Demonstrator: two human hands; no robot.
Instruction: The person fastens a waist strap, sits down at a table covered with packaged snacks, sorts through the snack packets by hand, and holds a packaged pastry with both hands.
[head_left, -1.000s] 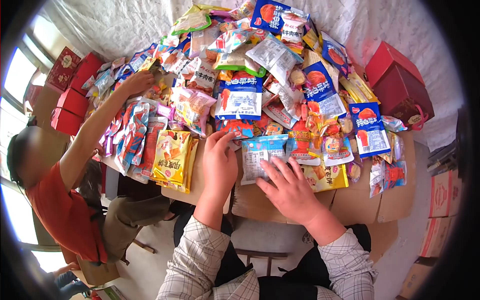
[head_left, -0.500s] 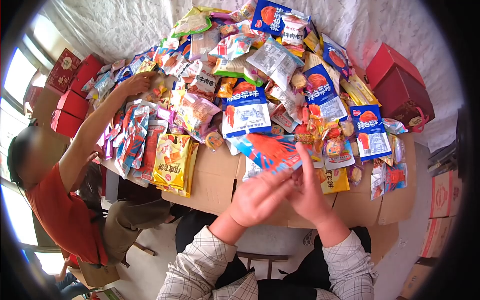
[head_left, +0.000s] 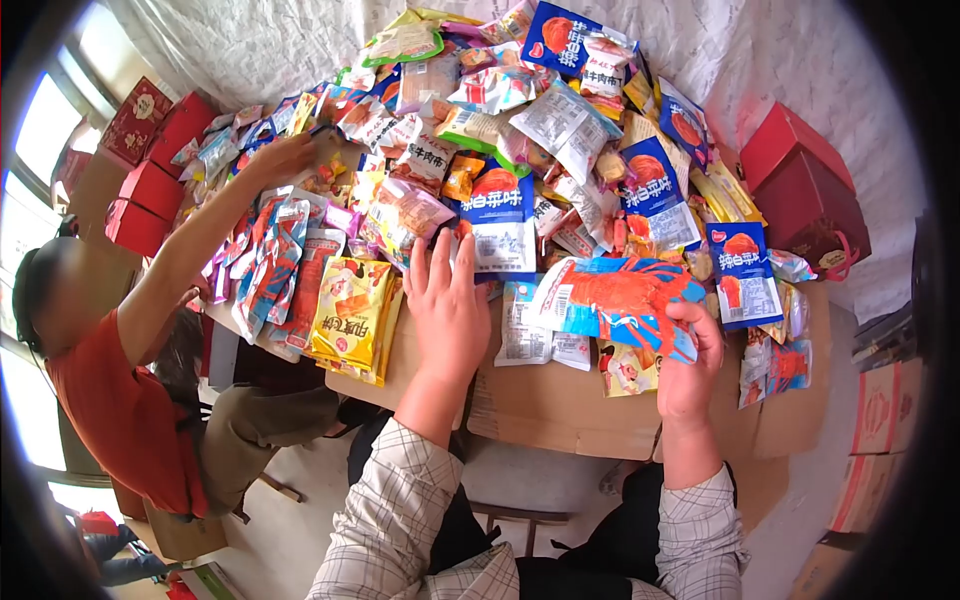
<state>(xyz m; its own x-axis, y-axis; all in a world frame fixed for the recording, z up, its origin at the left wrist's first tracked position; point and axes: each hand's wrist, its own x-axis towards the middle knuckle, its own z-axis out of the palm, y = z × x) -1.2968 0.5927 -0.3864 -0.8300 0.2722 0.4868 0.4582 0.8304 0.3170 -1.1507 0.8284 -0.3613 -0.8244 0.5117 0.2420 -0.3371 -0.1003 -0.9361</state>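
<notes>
Looks part-way, judging by how things are lying: yellow packets (head_left: 348, 312) are sitting in an even stack left of centre, blue-and-red packets (head_left: 270, 262) are lying bunched just left of them, but most of the stuff is still lying loose in a big mixed heap (head_left: 566, 130) across the upper centre. Right hand (head_left: 692, 370) is holding the lobster-print packet (head_left: 618, 300) at centre right, thumb and fingers clamped on its right end, the rest hanging out to the left over silver-white packets (head_left: 524, 332). Left hand (head_left: 447, 312) is gripping nothing, fingers spread apart, tips at the left edge of a blue-and-white packet (head_left: 500, 235); can't tell if they're touching it. Co-worker's hand (head_left: 285, 160) is sitting over the heap's left end, upper left; can't tell whether its fingers are holding anything. Worktop (head_left: 560, 415) is showing brown cardboard along its front edge. Red boxes are flanking the heap, several upper left (head_left: 148, 200), others upper right (head_left: 805, 190). White sheeting (head_left: 250, 50) is hanging behind, cartons (head_left: 870, 430) are standing lower right, window (head_left: 40, 135) is glaring at far left.
</notes>
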